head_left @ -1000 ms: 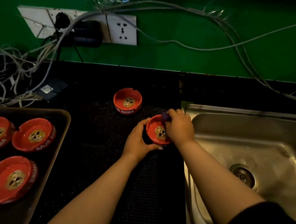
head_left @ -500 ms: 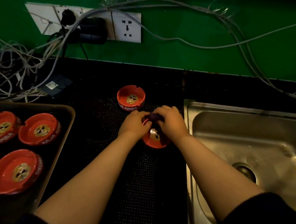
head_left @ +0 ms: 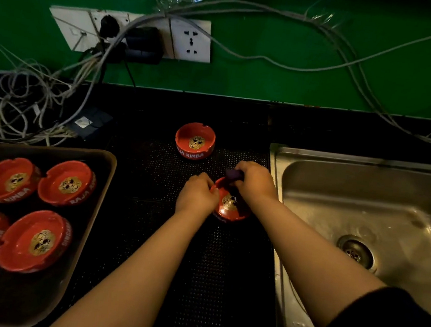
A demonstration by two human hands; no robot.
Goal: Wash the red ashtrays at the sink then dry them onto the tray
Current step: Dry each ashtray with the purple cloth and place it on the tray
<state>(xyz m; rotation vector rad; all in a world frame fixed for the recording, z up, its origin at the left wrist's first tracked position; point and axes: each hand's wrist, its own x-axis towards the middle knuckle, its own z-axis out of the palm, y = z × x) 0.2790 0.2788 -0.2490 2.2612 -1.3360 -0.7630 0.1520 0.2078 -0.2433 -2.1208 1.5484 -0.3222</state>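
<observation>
Sink (head_left: 365, 195), right of frame: bare stainless steel, brushed, dull sheen, wet patches near the drain. Ashtrays, e.g. centre one (head_left: 195, 140): glossy red glaze, ceramic or glass, can't tell which; gold printed emblem. Mat (head_left: 196, 281) at centre: black, matt, studded texture, rubber-like. Tray (head_left: 93, 203) at left: dark, smooth, semi-matt. Wall (head_left: 297, 86) at top: green paint, slight sheen.
</observation>
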